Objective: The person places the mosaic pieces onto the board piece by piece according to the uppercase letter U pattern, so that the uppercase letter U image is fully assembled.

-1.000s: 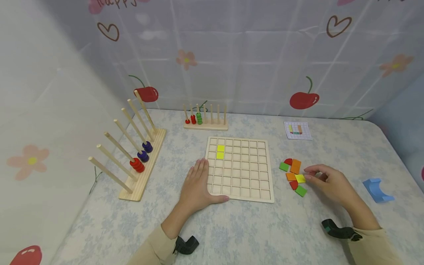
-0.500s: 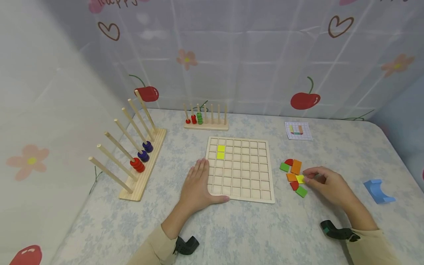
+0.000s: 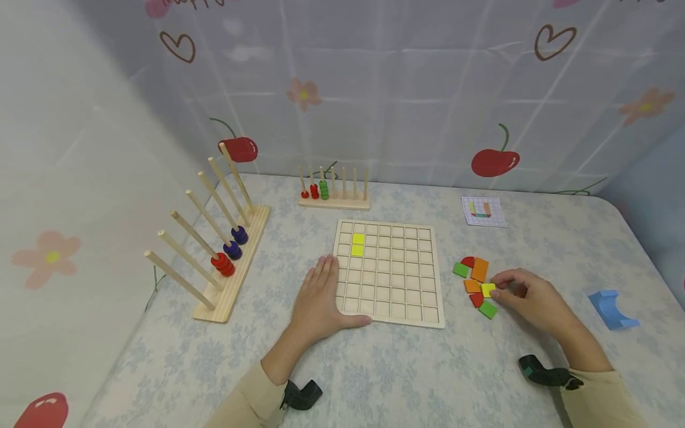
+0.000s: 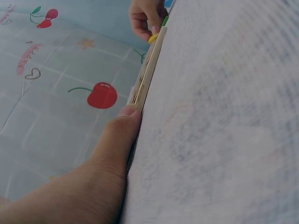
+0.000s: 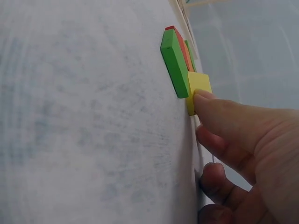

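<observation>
My left hand (image 3: 316, 297) lies with straight fingers along the left edge of a wooden grid board (image 3: 385, 318), thumb along its front edge. Two yellow square tiles (image 3: 357, 244) sit in the board's upper left cells. To the right of the board, my right hand (image 3: 535, 300) pinches another yellow square tile (image 5: 200, 83) between thumb and fingers. That tile stands tilted in the right wrist view, beside a green tile (image 5: 174, 63). Around it lie orange tiles (image 3: 479, 270), red quarter-round tiles (image 3: 475, 300) and green tiles (image 3: 487, 310).
A pattern card (image 3: 484, 211) lies at the back right. At the left stands a large peg rack (image 3: 214, 312) with red and blue rings. A smaller peg rack (image 3: 334, 204) with red and green beads is behind the board. A blue arched block (image 3: 612, 310) lies far right.
The yellow tile in my right hand has shifted slightly and tilted up from the pile. My left hand has stayed on the board's edge.
</observation>
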